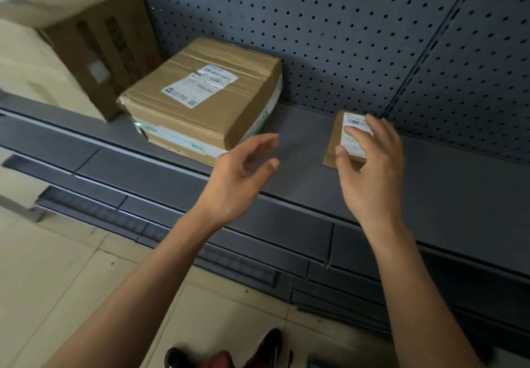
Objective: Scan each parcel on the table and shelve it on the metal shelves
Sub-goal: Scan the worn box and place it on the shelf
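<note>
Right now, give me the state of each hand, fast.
Left hand: open, fingers relaxed, holding nothing, above the metal shelf.
Right hand: open, fingers spread over the small parcel; whether they touch it cannot be told.

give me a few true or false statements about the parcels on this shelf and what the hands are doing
1. The small parcel lies on the metal shelf, label side up. True.
2. The left hand grips the taped box. False: it holds nothing, fingers loose, in front of that box.
3. The right hand is at the small parcel, its fingers over the label. True, though whether it grips or only touches cannot be told.
4. The small parcel leans against the taped box. False: bare shelf lies between them.
5. A large carton stands left of the taped box. True.
6. The back panel is solid and smooth. False: it is perforated with holes.
</note>
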### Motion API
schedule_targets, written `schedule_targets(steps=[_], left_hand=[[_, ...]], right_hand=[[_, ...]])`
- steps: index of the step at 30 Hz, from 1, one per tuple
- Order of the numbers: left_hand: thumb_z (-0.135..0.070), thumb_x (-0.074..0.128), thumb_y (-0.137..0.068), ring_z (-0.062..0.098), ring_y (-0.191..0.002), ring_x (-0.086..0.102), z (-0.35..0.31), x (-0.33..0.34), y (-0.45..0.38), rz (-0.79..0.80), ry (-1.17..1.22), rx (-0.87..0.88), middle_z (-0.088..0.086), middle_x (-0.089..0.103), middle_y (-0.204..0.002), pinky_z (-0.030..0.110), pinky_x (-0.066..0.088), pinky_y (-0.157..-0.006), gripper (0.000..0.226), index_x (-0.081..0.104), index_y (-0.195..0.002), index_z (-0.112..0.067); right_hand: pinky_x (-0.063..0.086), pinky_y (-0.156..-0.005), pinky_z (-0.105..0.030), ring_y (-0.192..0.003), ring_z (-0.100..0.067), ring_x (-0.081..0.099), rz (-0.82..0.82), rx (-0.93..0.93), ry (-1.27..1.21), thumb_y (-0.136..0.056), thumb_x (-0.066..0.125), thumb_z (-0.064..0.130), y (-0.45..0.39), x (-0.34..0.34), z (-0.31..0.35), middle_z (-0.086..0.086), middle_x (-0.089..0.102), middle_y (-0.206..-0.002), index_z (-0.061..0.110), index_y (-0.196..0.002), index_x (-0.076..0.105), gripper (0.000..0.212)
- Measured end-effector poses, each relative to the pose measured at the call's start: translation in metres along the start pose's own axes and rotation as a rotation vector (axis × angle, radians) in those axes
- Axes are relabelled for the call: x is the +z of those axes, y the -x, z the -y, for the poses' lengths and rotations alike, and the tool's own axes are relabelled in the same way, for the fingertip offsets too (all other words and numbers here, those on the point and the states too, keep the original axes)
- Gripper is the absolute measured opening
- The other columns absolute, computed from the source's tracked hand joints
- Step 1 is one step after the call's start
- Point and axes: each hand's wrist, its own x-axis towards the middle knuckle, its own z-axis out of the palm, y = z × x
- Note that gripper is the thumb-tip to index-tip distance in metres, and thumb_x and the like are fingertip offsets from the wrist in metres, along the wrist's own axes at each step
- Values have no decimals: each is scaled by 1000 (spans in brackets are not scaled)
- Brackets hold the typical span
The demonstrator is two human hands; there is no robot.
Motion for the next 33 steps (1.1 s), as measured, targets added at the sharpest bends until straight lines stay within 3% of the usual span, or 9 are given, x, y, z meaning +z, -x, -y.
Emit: schedule_targets(steps=[4, 8, 10, 12, 19, 25, 28, 33], left_hand=[[-22, 62, -101, 6, -118, 64, 2, -55, 25, -39, 6, 35, -15, 70, -124, 22, 53, -88, 35, 62, -136, -25], [-26, 62, -102, 7, -119, 64, 20, -127, 58, -117, -36, 24, -17, 69, -124, 24, 54, -90, 35, 61, -137, -27], [-26, 61, -102, 5, -120, 63, 34, -169, 78, -175, -70, 4, -17, 68, -125, 21, 54, -91, 35, 61, -138, -27], [-24, 61, -103, 2, -121, 61, 51, -213, 100, -230, -110, -34, -17, 67, -127, 18, 53, -89, 35, 60, -138, -27], [-21, 64, -101, 2, -118, 62, 103, -353, 185, -471, -170, -154, -17, 68, -125, 15, 52, -84, 35, 63, -135, -27], [-24, 66, -99, -2, -119, 58, 119, -441, 248, -732, -275, -221, -19, 62, -132, 27, 53, -90, 41, 58, -138, -36], [-23, 67, -98, -1, -120, 57, 126, -475, 274, -844, -319, -284, -17, 61, -135, 34, 54, -94, 44, 58, -139, -33], [-28, 65, -98, 4, -127, 54, 143, -523, 304, -912, -374, -427, -16, 59, -137, 46, 46, -108, 43, 56, -140, -35]], right_hand=[[33, -119, -37, -142, -19, 42, 67, -77, -129, -101, 62, 23, 9, 20, 64, -2, 53, -148, 15, -131, 66, 32], [47, -105, -26, -122, -8, 58, 154, -143, -257, -99, 63, 18, 25, 56, 136, 3, 66, -131, 14, -122, 72, 24], [53, -95, -26, -110, -7, 64, 209, -202, -313, -98, 64, 14, 37, 80, 173, 5, 71, -119, 12, -115, 74, 20], [53, -95, -28, -108, -8, 65, 263, -262, -338, -97, 65, 13, 48, 106, 210, 5, 72, -114, 12, -113, 75, 19], [54, -99, -39, -113, -9, 61, 461, -390, -403, -99, 64, 22, 86, 194, 342, 7, 68, -124, 18, -122, 71, 24], [52, -98, -34, -114, -5, 60, 580, -511, -492, -98, 66, 21, 114, 254, 444, 8, 68, -124, 18, -123, 71, 26], [51, -100, -29, -117, -5, 59, 657, -577, -504, -98, 66, 23, 125, 284, 487, 8, 66, -129, 19, -128, 69, 31], [48, -100, -23, -116, -2, 57, 798, -638, -541, -97, 68, 27, 132, 339, 550, 10, 67, -127, 22, -130, 68, 33]])
